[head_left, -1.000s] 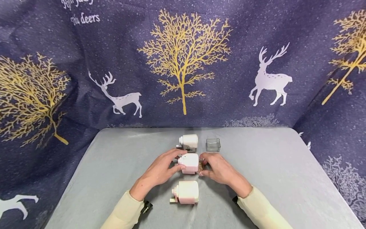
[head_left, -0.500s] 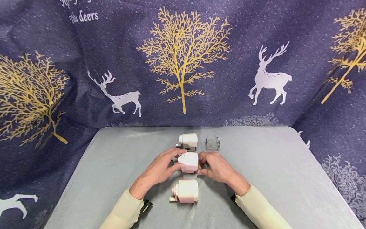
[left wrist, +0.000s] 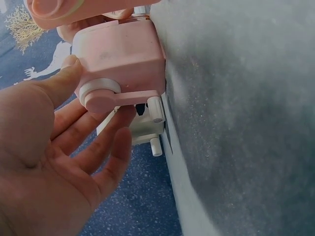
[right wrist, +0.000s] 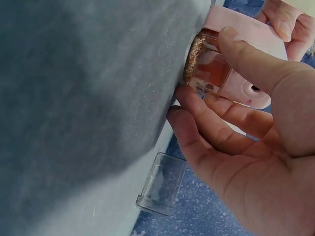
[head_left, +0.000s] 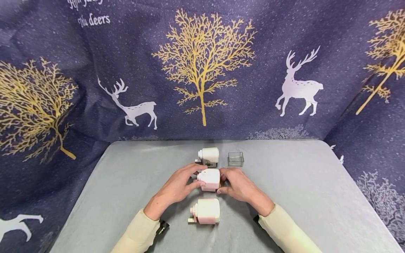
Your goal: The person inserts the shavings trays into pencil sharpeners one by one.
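A pink crank pencil sharpener (head_left: 210,180) stands mid-table between both hands. My left hand (head_left: 177,186) grips its crank end, thumb on the near side and fingers on the far side. In the left wrist view, its crank handle (left wrist: 155,109) points down. At the opposite end, my right hand (head_left: 242,186) pinches a see-through shavings drawer (right wrist: 209,69) between thumb and fingers. Brown shavings (right wrist: 194,54) lie along the drawer's bottom. Most of the drawer sits inside the sharpener's body; in the head view the right fingers nearly hide it.
A second pink-and-cream sharpener (head_left: 207,211) stands nearer the person. Behind the middle one is a white sharpener (head_left: 210,156) with an open drawer slot. To its right sits a separate see-through drawer (head_left: 236,160). A dark deer-print cloth (head_left: 202,70) hangs behind the grey table (head_left: 300,182).
My right hand has shifted slightly left, and the shavings drawer has slid further into the middle sharpener. The left hand keeps its grip in the same place.
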Demonstrator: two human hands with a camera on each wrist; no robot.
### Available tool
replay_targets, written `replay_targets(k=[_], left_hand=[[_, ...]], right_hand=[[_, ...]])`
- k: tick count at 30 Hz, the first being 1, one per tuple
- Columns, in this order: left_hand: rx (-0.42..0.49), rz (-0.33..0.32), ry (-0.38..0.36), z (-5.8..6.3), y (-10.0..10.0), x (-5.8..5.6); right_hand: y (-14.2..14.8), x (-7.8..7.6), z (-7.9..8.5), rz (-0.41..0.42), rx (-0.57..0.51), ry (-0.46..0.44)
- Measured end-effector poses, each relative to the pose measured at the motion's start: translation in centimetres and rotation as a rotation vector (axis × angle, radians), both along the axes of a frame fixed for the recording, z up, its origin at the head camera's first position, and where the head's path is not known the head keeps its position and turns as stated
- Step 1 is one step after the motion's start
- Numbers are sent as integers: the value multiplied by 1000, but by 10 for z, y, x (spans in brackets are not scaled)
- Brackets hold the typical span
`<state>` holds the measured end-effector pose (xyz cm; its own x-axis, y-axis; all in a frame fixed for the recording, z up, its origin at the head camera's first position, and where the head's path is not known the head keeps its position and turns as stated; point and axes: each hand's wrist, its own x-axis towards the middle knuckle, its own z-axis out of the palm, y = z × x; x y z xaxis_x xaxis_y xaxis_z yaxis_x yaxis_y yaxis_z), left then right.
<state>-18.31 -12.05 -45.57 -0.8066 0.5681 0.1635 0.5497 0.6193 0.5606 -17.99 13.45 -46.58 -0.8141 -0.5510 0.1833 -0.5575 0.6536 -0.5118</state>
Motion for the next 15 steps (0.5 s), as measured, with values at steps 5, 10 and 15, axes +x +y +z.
replay_targets(k=[5, 10, 15], left_hand=[[-6, 0, 9, 0, 0, 0], [1, -3, 18, 1, -1, 1], [4, -2, 13, 1, -1, 1]], right_hand=[[-3, -1, -1, -24, 15, -30], [-5, -1, 0, -49, 25, -60], [-7, -1, 2, -62, 17, -87]])
